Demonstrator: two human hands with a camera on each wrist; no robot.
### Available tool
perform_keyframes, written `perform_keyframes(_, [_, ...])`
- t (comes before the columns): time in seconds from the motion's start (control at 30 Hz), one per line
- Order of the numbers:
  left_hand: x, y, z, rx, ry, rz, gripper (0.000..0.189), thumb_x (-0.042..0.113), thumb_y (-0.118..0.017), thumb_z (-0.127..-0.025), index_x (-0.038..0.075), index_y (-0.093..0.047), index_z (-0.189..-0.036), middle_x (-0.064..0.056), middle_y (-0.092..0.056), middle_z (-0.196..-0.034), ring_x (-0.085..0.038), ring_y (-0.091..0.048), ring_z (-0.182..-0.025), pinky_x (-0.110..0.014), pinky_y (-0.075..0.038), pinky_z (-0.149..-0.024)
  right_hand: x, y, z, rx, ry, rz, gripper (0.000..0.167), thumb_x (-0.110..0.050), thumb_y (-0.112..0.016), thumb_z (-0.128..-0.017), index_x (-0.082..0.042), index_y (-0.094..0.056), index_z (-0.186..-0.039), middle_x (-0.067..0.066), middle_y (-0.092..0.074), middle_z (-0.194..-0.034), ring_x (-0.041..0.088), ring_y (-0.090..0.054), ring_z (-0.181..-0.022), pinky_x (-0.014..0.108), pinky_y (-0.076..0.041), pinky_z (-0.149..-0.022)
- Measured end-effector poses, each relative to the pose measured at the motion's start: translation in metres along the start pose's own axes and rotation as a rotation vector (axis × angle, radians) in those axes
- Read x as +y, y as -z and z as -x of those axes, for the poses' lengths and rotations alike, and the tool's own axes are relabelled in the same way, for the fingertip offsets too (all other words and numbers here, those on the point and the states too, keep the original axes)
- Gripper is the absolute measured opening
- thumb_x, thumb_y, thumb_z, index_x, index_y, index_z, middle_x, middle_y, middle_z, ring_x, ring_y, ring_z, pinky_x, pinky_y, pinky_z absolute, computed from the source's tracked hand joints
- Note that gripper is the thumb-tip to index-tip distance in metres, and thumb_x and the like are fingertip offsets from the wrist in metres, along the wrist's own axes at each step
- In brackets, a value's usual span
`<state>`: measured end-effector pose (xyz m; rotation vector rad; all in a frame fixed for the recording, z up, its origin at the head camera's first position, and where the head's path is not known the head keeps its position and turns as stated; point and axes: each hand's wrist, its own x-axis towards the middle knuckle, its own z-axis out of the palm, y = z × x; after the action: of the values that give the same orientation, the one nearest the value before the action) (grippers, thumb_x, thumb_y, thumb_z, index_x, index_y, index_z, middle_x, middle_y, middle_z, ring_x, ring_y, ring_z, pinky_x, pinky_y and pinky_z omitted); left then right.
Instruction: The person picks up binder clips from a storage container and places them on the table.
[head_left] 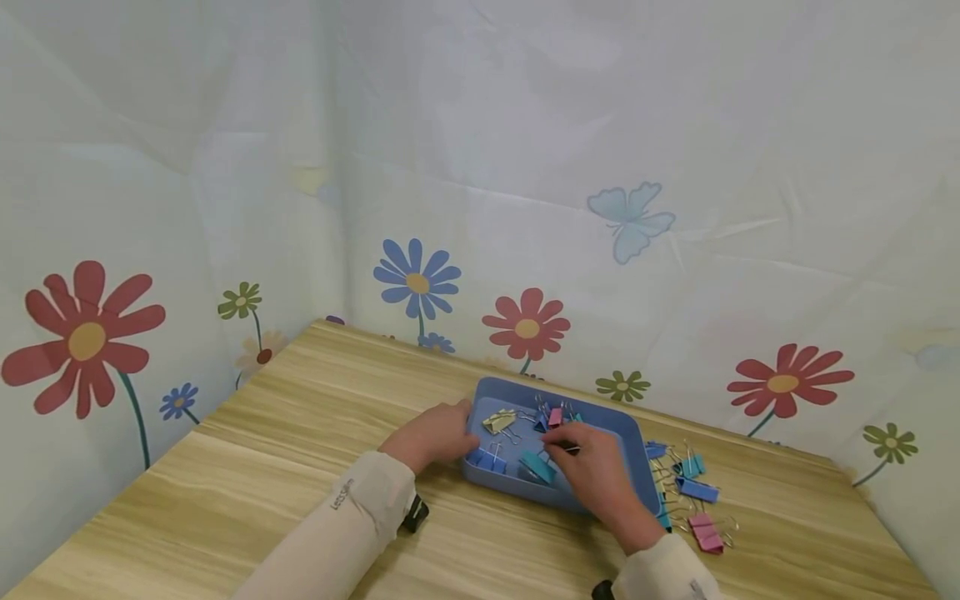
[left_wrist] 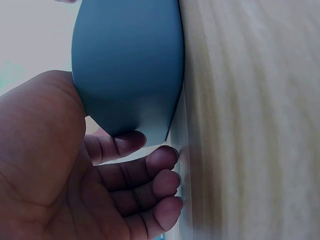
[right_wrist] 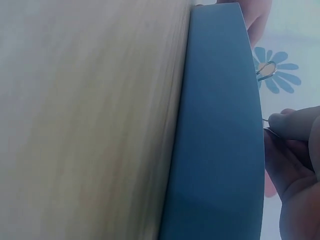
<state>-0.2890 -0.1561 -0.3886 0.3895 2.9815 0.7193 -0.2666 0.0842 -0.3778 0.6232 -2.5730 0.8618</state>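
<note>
Pinching a thin wire handle (right_wrist: 265,120) between thumb and finger, the right hand (head_left: 596,471) reaches into the blue tray (head_left: 517,492). I take the wire to belong to the teal clip (head_left: 537,467) near the tray's front wall, though the fingers cover where it joins. The left hand (head_left: 435,433) has its grip on the tray's left end; in the left wrist view one finger touches the wall while three others curl free of it, near the tabletop (head_left: 337,400).

I'd expect the clip to be light and tough, its body stiffly sprung and a bit slick, its handles apt to swivel; I'd hold it across the spine, or low on the wires. The tray looks light and rigid, likely to slide, so the rim suits a hold.

Counting, I get one tray and at least six clips in it: that teal one, a yellow clip (head_left: 498,421), a blue clip (head_left: 489,459) at the front left, and, bunched toward the back, a dark blue clip (head_left: 542,418), a pink clip (head_left: 556,417) and a second teal one, partly hidden. Beside the tray's right end I make out at least five: two loose blue clips (head_left: 697,489), one loose pink clip (head_left: 707,533) and two loose teal clips (head_left: 692,465), one mostly hidden.
</note>
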Motion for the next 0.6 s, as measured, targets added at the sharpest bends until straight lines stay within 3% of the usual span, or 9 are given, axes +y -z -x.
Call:
perform_keyframes(0.33, [0.0,-0.001,-0.001,-0.006,0.006,0.007,0.064,0.028,-0.056,-0.089,-0.004,-0.039,-0.142,-0.017,-0.06,-0.128,-0.019,-0.055,-0.093,-0.04,-0.047,-0.097,0.001,0.012,0.005,-0.02,-0.012,0.026,0.014,-0.008,-0.073,-0.084,-0.02,-0.076,-0.092,-0.007,-0.072,-0.092,0.008,-0.065,-0.083,0.021,-0.054,-0.07])
perform_keyframes(0.6, [0.002,-0.001,0.001,-0.014,0.021,0.008,0.067,0.029,-0.056,-0.09,-0.004,-0.036,-0.145,-0.019,-0.055,-0.137,-0.02,-0.057,-0.101,-0.042,-0.044,-0.102,0.006,0.018,0.011,-0.021,0.085,0.05,0.016,-0.007,-0.072,-0.084,-0.016,-0.078,-0.097,-0.007,-0.069,-0.093,0.007,-0.065,-0.077,0.018,-0.051,-0.063])
